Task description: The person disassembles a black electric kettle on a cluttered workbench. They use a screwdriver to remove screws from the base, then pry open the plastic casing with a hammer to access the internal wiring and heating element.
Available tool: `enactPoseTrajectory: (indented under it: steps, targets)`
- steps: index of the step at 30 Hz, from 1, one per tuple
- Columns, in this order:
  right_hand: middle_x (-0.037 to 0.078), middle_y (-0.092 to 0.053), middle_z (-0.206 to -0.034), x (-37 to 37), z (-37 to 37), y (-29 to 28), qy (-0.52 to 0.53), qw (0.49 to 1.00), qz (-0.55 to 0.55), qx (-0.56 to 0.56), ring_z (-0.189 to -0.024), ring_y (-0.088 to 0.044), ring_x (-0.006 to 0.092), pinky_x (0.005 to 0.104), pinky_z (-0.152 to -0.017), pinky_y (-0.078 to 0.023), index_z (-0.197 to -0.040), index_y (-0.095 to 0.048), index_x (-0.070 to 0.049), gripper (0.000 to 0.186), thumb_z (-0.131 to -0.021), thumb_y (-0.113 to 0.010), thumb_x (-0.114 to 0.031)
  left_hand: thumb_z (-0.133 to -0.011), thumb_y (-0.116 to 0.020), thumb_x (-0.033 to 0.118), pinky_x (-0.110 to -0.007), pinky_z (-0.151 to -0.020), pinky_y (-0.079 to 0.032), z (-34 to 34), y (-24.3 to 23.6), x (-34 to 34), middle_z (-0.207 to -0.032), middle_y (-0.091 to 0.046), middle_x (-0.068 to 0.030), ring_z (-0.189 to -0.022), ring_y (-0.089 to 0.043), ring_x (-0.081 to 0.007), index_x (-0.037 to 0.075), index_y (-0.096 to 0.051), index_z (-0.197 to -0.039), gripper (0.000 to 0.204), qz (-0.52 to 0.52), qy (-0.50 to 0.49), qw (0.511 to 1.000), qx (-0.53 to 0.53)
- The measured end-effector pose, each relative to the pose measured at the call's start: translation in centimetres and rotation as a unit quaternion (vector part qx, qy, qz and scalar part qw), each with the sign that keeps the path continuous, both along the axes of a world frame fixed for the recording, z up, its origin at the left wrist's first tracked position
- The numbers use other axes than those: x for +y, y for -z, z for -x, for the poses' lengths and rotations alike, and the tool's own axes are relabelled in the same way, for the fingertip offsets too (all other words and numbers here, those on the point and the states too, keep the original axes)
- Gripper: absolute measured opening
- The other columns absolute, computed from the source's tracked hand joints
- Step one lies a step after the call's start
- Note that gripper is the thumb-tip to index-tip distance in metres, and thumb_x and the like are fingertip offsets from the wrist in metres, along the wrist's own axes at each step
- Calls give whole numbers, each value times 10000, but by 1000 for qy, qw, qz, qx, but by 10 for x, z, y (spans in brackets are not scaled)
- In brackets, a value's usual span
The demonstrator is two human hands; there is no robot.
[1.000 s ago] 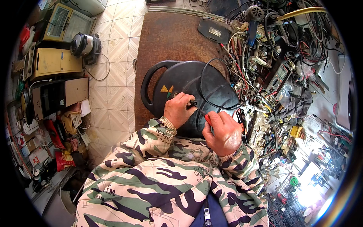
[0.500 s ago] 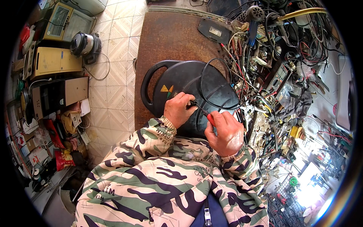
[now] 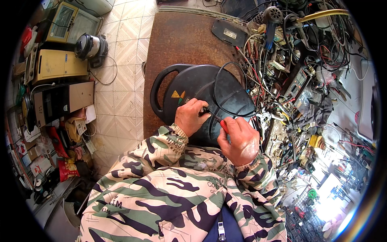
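Observation:
My left hand [image 3: 189,117] pinches a small black part [image 3: 206,110] between thumb and fingertips; most of it is covered by the fingers. In my right hand [image 3: 241,141] is a screwdriver [image 3: 223,126] with a red handle. Its dark shaft slants up and left so that the tip meets the black part. Beneath both hands lies a round black appliance [image 3: 193,82] with a loop handle on its left side. A thin black cable [image 3: 215,86] curves over its lid; where the cable ends is unclear.
A brown worktop [image 3: 181,38] carries the appliance and, farther back, a flat black panel [image 3: 229,33]. Tangled wires, tools and parts [image 3: 290,80] crowd the right side. On the tiled floor [image 3: 125,80] to the left stand a cooker [image 3: 89,46] and several box-shaped appliances.
My right hand and the screwdriver have shifted very slightly up and left. My left hand keeps its place on the black part.

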State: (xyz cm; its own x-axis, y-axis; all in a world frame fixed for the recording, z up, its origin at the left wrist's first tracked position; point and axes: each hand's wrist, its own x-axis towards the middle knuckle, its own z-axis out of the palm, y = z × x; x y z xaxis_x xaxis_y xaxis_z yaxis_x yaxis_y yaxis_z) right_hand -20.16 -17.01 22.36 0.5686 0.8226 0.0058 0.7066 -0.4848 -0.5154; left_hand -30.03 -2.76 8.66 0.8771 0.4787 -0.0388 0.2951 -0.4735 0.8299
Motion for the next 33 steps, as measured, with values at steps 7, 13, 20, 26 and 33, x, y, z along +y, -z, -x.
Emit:
enactPoseTrajectory:
  steps: [7, 13, 20, 26, 33]
  targets:
    - [115, -535, -769, 4, 1, 1, -25, 1000, 9, 2, -674, -597, 311, 418, -569, -487, -994, -638, -19, 237, -772, -717, -52, -701, -865, 108, -308, -581, -539, 0, 3, 0, -775, -609, -29, -638, -649, -178, 102, -693, -976, 324, -5, -7, 1000, -7]
    - [115, -525, -782, 8, 1, -1, -26, 999, 21, 0, -682, -593, 308, 414, -569, -485, -978, -625, -20, 228, -772, -713, -59, -709, -854, 96, -304, -582, -541, -1, -2, 1, -781, -614, -31, -639, -651, -179, 100, -696, -978, 312, 10, 3, 1000, -1]
    - [118, -523, -788, 8, 1, 1, -31, 999, 26, -1, -682, -593, 305, 410, -568, -487, -978, -623, -19, 230, -771, -715, -59, -706, -855, 89, -303, -584, -543, 0, 0, 1, -787, -617, -34, -642, -655, -183, 99, -689, -971, 313, 6, -1, 1000, 0]
    - [120, -530, -785, 8, 1, 6, -20, 1000, 16, 0, -682, -597, 312, 416, -569, -488, -961, -620, -23, 207, -779, -711, -57, -706, -856, 92, -304, -586, -543, -1, -1, 1, -784, -616, -34, -643, -656, -185, 104, -688, -974, 316, 7, 1, 1000, 2]
    - [113, -532, -763, 5, 0, 10, 24, 1000, -1, 17, -672, -602, 315, 416, -568, -488, -917, -605, -47, 156, -809, -715, -69, -700, -860, 95, -307, -585, -542, 0, 1, 1, -776, -611, -32, -640, -654, -186, 103, -687, -965, 317, 7, 0, 1000, 5]
